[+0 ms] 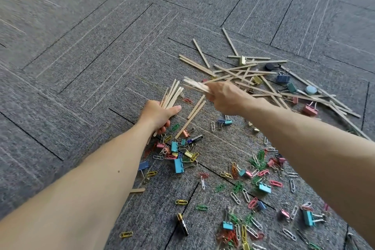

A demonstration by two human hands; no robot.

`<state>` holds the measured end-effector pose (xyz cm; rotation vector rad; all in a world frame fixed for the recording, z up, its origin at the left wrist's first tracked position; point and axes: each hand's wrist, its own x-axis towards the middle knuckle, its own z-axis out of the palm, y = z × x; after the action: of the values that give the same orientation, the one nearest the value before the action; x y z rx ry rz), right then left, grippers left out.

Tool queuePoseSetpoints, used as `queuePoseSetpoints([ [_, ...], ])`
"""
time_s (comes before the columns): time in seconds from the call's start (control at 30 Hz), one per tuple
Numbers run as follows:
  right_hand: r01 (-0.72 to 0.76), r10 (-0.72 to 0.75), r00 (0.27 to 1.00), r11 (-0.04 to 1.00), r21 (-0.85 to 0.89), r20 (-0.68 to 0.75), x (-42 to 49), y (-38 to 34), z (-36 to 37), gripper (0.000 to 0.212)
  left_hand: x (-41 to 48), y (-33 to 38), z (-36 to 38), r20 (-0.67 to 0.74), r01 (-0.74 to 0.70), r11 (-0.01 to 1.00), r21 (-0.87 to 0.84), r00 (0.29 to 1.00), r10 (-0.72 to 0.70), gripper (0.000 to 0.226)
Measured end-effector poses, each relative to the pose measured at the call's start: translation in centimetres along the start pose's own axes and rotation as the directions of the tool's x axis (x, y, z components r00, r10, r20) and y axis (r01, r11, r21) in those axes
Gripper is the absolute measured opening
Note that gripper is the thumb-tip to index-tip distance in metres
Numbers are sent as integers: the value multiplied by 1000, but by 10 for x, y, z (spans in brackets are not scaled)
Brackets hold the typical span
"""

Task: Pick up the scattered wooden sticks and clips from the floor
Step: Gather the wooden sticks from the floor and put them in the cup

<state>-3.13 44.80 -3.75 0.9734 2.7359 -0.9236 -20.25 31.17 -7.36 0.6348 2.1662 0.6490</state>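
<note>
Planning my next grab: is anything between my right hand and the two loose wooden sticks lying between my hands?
Nothing visible. The two flat pale wooden sticks lie uncovered on the grey carpet beside the right hand, which grips a stick bundle.

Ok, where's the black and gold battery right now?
Head view, low centre: the battery lies on the carpet, just below a yellow paper clip and left of a light blue binder clip.
</note>
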Motion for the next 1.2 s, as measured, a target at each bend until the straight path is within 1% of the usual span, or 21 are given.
queuePoseSetpoints([
  [0.07, 52, -48, 998, 994, -96, 41, 6, -8, 7, 20, 0, 1, 0, 0, 3, 1000, 8, 1000, -3, 52],
  [0.2, 99, -77, 991, 970, -223, 106, 16, -14, 24, 23, 2, 0, 0, 8, 26, 1000, -19, 1000, -25, 45],
  [0.33, 18, 18, 991, 965, -263, 133, 21, -12, 26, 16, 4, 0, 1, 35, 32, 998, -49, 999, -31, 44],
  [0.37, 13, 28, 990, 957, -291, 136, 21, -14, 26, 17, 4, 0, 1, 36, 32, 998, -50, 999, -30, 43],
  [0.43, 46, 2, 992, 926, -375, 125, 18, -16, 26, 21, 4, 0, 1, 40, 32, 998, -45, 999, -30, 39],
  [0.53, 75, -20, 992, 881, -467, 122, 8, -17, 26, 12, 4, -1, 1, 32, 24, 999, -26, 999, -23, 29],
  [0.57, 71, -15, 992, 876, -477, 121, 3, -16, 25, 11, 4, -1, 2, 25, 18, 1000, -18, 1000, -17, 28],
  [0.63, 49, -3, 995, 877, -478, 97, -6, -12, 21, 14, 5, -2, 2, 15, -4, 1000, -7, 1000, 4, 37],
  [0.8, -40, 31, 999, 914, -404, -27, -34, 4, 9, 13, 1, -6, 6, -44, -50, 998, 30, 998, 51, 70],
  [0.83, -55, 41, 998, 921, -387, -44, -40, 5, 8, 13, 1, -6, 7, -56, -58, 998, 38, 997, 60, 74],
  [0.93, -119, 112, 993, 941, -318, -40, -58, 4, 10, 19, 0, -5, 11, -73, -77, 991, 113, 994, 86, 70],
  [1.0, -149, 154, 988, 968, -200, 8, -70, 3, 11, 26, 0, -6, 12, -89, -87, 983, 164, 991, 102, 66],
  [1.07, -178, 180, 982, 983, -48, 51, -85, 3, 4, 29, -2, -3, 13, -108, -86, 973, 212, 988, 111, 68],
  [1.1, -195, 194, 979, 981, 4, 56, -94, 4, -1, 28, -3, -1, 13, -113, -82, 966, 247, 987, 113, 66],
  [1.2, -286, 283, 958, 954, 86, 45, -116, 13, -17, 28, -6, 5, 17, -135, -40, 926, 376, 986, 97, 53],
])
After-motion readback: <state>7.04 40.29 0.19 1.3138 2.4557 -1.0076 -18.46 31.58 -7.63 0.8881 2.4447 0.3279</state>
